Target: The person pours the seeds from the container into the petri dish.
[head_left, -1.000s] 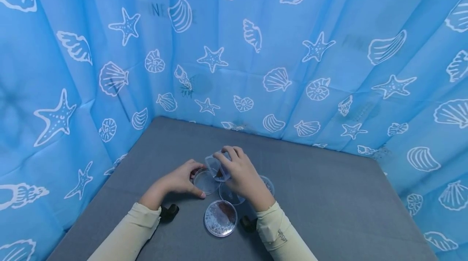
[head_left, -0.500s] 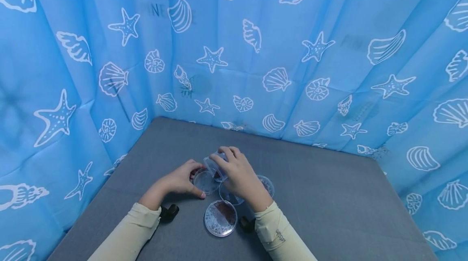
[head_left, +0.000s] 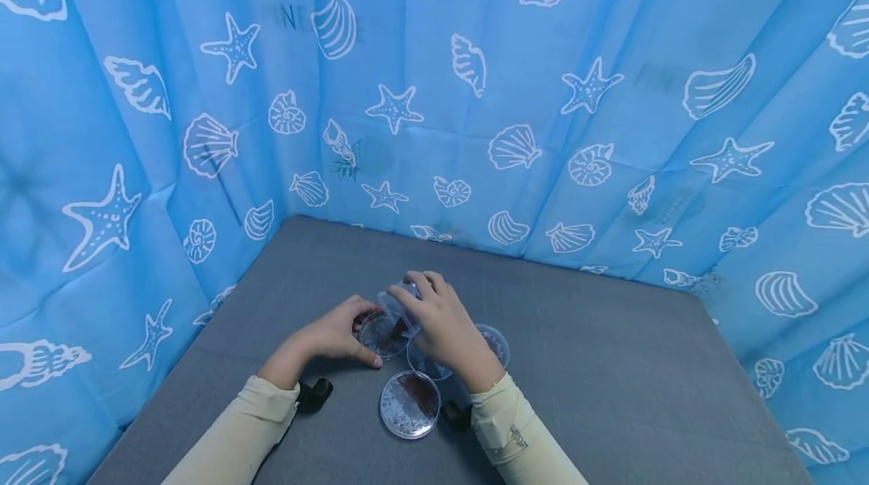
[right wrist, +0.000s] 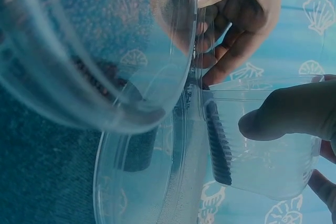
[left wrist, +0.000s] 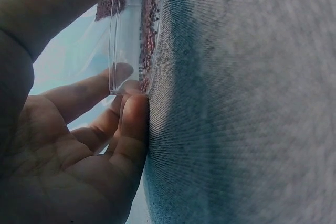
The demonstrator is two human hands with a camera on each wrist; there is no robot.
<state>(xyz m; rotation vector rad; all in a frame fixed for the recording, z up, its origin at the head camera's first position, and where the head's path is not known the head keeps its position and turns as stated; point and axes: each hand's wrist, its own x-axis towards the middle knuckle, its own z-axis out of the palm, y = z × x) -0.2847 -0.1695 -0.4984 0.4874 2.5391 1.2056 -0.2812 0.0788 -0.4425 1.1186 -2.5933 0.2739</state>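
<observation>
My left hand (head_left: 333, 333) grips a clear petri dish (head_left: 367, 350) by its sides, thumb at the near rim and fingers at the far one. Small reddish-brown grains (left wrist: 149, 32) lie along the dish's bottom in the left wrist view. Above that dish, my right hand (head_left: 444, 319) holds a clear plastic cup (right wrist: 262, 156), tipped to the left with its mouth at the dish. More dark grains (right wrist: 217, 145) gather at the cup's lower end. A second petri dish (head_left: 416, 360), partly under my right hand, sits beside the gripped one.
Nearer me lies a petri dish (head_left: 409, 404) partly covered with brown grains. Another dish (head_left: 498, 342) stands behind my right wrist. Black wrist-camera mounts (head_left: 315, 396) hang under both wrists. A shell-print blue curtain (head_left: 448, 145) borders the grey table (head_left: 611, 394).
Grains have come out of the cup and now cover much of the gripped dish's bottom. The right hand shifted slightly left and tipped the cup further; the left hand stayed put.
</observation>
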